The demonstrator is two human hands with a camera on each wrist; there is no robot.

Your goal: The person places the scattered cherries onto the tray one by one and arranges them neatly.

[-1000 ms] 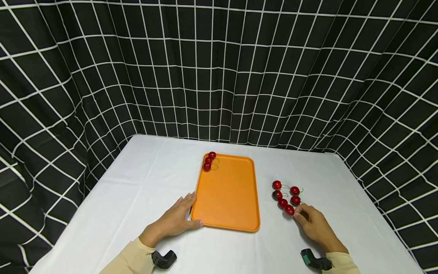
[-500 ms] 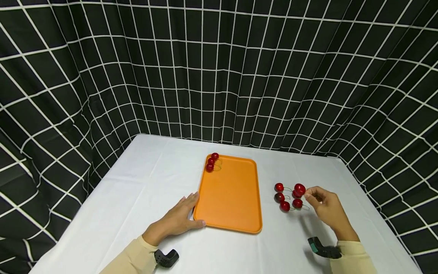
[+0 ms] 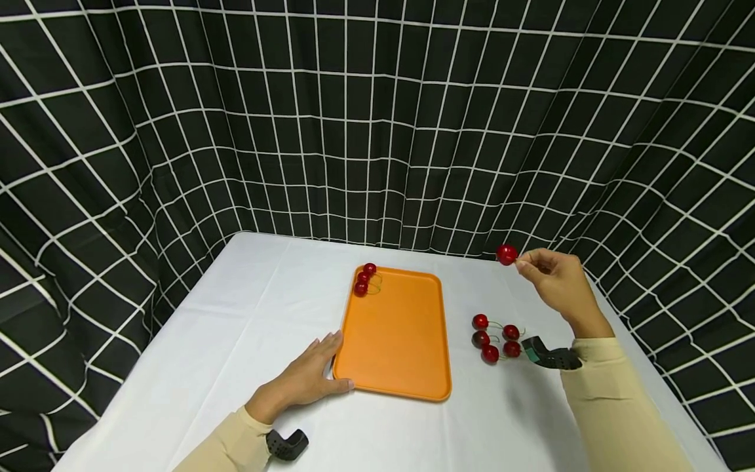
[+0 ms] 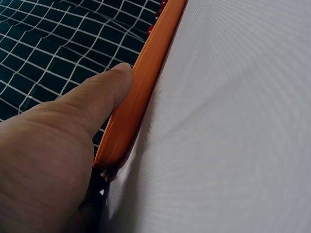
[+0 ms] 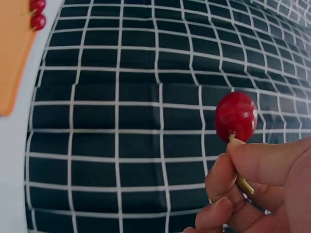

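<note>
and here at the left, black cloth with a white grid [image 3: 77,216] hangs in folds, running round behind the far edge of the white cloth-covered tabletop [image 3: 236,308]. in comes a cream sleeve [image 3: 227,442] from the near edge, a black curved wrist device [image 3: 287,446] at its cuff, and there's the left hand [image 3: 303,377], laid round the near left corner of a flat orange rectangular tray [image 3: 395,334]: fingers fairly straight along the left edge, thumb spread out to the near edge, touching the rim, nothing gripped. up in the tray's far left corner, three glossy red cherries with thin stems [image 3: 363,278] sit in a short row along the left edge, stems pointing inward. over the right edge we go, and on the tabletop lie five more red cherries [image 3: 489,354], three in a left-hand line, two beside them, one of the five much darker. and look, up in the air near the tabletop's far edge, a single round red cherry [image 3: 506,254], its stem pinched between thumb and forefinger of the right hand [image 3: 557,278], the other fingers curled in beneath! the right wrist view shows the stem's end poking out below the thumb.
</note>
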